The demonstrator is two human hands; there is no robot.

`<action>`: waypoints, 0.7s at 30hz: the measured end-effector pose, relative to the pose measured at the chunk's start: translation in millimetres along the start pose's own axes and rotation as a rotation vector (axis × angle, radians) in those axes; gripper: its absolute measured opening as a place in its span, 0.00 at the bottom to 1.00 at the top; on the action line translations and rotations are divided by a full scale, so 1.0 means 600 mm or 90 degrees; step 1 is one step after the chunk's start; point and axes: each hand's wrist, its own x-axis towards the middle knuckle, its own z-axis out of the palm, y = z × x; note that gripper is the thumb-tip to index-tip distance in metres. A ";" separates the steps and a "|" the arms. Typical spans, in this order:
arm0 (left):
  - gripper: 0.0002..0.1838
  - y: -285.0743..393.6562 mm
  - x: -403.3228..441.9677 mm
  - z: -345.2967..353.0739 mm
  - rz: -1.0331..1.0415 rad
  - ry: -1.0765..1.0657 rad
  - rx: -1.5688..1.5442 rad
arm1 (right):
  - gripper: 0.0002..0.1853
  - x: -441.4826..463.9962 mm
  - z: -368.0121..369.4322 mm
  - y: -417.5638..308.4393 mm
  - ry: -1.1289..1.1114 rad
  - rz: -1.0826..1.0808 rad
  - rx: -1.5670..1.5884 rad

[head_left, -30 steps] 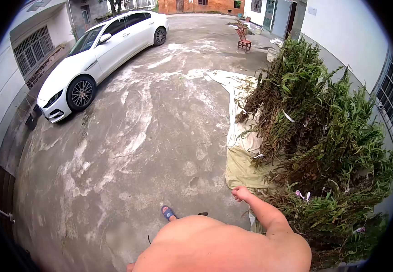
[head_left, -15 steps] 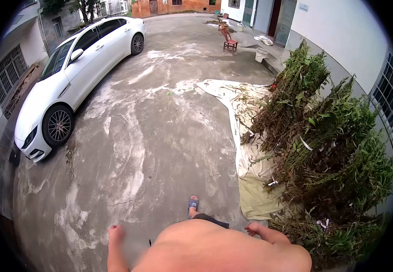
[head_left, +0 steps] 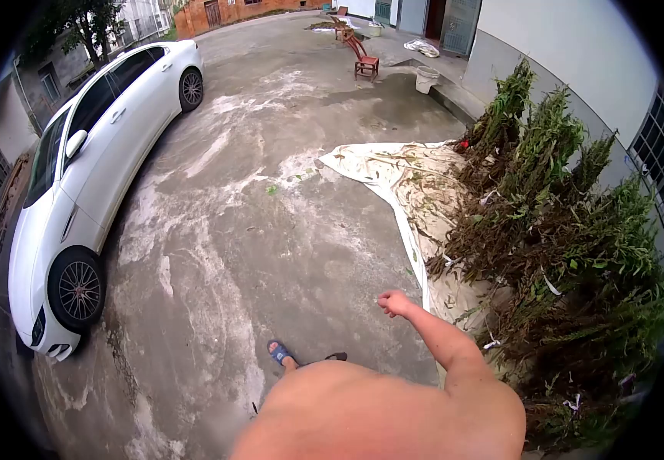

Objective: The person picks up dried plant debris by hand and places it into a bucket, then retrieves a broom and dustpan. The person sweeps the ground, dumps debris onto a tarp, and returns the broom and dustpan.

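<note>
My right hand (head_left: pixel 395 303) hangs in front of my body at the lower middle, over the concrete, near the left edge of a pale cloth (head_left: pixel 405 184). Its fingers are curled in, and whether anything is between them is too small to make out. My left hand is out of the frame. Bundles of leafy plants (head_left: pixel 547 222), brown below and green above, stand on the cloth to the right, apart from my hand. Several are tied with white strips. My foot in a blue slipper (head_left: pixel 279 353) shows below.
A white car (head_left: pixel 110 146) is parked along the left. Further ahead are a red wooden chair (head_left: pixel 363 63) and a white bucket (head_left: pixel 426 79) by a step. A white wall (head_left: pixel 570 46) with a barred window runs along the right.
The car, chair and cloth sit further left and lower in view than before. My right hand has swung forward. My left hand, seen half a second ago at the lower left, has left the frame.
</note>
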 end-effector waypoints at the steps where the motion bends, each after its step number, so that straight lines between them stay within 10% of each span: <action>1: 0.10 0.041 0.035 -0.007 -0.017 0.001 0.002 | 0.14 0.039 0.012 -0.028 0.029 -0.008 0.043; 8: 0.09 0.498 0.283 -0.066 0.034 -0.005 -0.026 | 0.15 0.201 0.046 -0.065 0.009 0.273 0.079; 10: 0.11 0.737 0.224 -0.010 0.239 0.008 0.060 | 0.12 0.239 0.014 -0.133 0.075 0.282 0.191; 15: 0.13 1.192 0.229 0.139 0.339 -0.033 0.104 | 0.13 0.459 -0.145 -0.394 0.204 0.094 0.630; 21: 0.12 1.419 0.277 0.297 0.310 -0.093 0.188 | 0.14 0.754 -0.348 -0.791 0.129 -0.163 0.716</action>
